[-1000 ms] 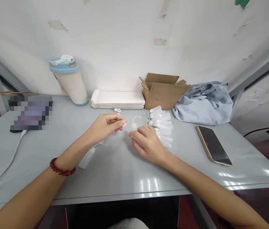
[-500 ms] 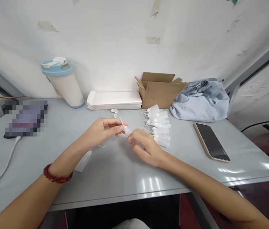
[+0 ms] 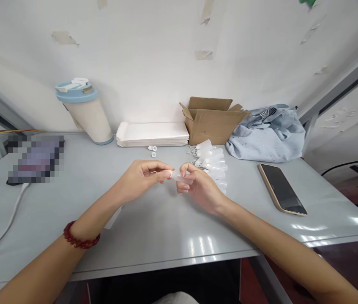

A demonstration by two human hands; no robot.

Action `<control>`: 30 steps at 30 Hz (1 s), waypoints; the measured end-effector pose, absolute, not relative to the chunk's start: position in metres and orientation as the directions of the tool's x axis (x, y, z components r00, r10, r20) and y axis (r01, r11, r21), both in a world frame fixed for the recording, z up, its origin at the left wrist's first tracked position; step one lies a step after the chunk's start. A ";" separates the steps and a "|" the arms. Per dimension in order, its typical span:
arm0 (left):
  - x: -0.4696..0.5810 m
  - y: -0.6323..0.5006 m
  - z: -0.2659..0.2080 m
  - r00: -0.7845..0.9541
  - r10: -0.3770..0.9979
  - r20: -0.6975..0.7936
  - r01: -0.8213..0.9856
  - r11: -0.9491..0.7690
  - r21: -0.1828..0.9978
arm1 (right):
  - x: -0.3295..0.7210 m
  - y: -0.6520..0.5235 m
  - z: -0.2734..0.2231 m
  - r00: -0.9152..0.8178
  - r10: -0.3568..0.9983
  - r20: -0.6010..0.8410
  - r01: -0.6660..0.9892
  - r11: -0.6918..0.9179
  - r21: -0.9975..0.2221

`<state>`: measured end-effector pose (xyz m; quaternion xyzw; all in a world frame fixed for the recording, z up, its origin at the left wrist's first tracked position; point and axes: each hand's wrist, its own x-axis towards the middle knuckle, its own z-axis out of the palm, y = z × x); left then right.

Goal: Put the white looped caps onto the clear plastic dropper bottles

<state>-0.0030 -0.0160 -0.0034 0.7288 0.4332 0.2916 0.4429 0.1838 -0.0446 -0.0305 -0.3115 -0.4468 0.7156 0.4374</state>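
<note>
Above the middle of the desk, a small translucent plastic bottle (image 3: 182, 177) lies nearly level between my two hands. My left hand (image 3: 142, 177) pinches its neck end between thumb and fingers, hiding whatever is at the tip. The fingers of my right hand (image 3: 199, 185) are closed round the bottle's body. Behind my right hand lies a row of similar bottles (image 3: 213, 158) with thin strings at their tops, partly covered by it. Another translucent bottle (image 3: 113, 219) rests on the desk, mostly hidden by my left forearm. A few small white caps (image 3: 154, 154) lie beyond my left hand.
A stack of white boxes (image 3: 153, 134), an open cardboard box (image 3: 217, 126) and a light blue cloth (image 3: 267, 137) line the wall. A blue-lidded tumbler (image 3: 86, 112) stands at back left. One phone (image 3: 282, 190) lies right; a blurred device (image 3: 36, 160) with a cable lies left.
The bottle has turned from upright-tilted to nearly level, and my right hand has rotated, palm now more towards me. A thin stick-like part near my left thumb is out of sight.
</note>
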 end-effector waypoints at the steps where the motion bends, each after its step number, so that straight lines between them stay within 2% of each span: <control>1: -0.003 -0.016 -0.005 0.448 0.892 0.051 0.365 -0.235 0.901 | 0.184 -0.044 -0.031 -0.430 0.899 -0.085 -0.368 -0.261 -0.892; 4: -0.002 -0.015 -0.008 0.449 0.890 0.081 0.329 -0.248 0.911 | 0.185 -0.043 -0.031 -0.455 0.878 -0.148 -0.415 -0.356 -0.837; 7: -0.002 -0.016 -0.009 0.457 0.885 0.089 0.320 -0.257 0.912 | 0.186 -0.041 -0.031 -0.471 0.868 -0.159 -0.434 -0.385 -0.815; 16: -0.001 -0.017 -0.005 0.505 0.859 -0.077 0.429 -0.173 0.887 | 0.187 -0.043 -0.024 -0.426 0.898 -0.112 -0.332 -0.270 -0.904; 25: -0.001 -0.021 -0.002 0.498 0.867 0.005 0.355 -0.209 0.911 | 0.190 -0.041 -0.022 -0.486 0.856 -0.179 -0.365 -0.385 -0.848; 28: 0.000 -0.021 -0.002 0.481 0.877 0.009 0.352 -0.203 0.914 | 0.190 -0.041 -0.024 -0.458 0.874 -0.159 -0.295 -0.318 -0.901; 30: -0.001 -0.020 -0.002 0.470 0.883 -0.002 0.358 -0.188 0.915 | 0.190 -0.041 -0.026 -0.365 0.927 -0.089 -0.117 -0.140 -0.983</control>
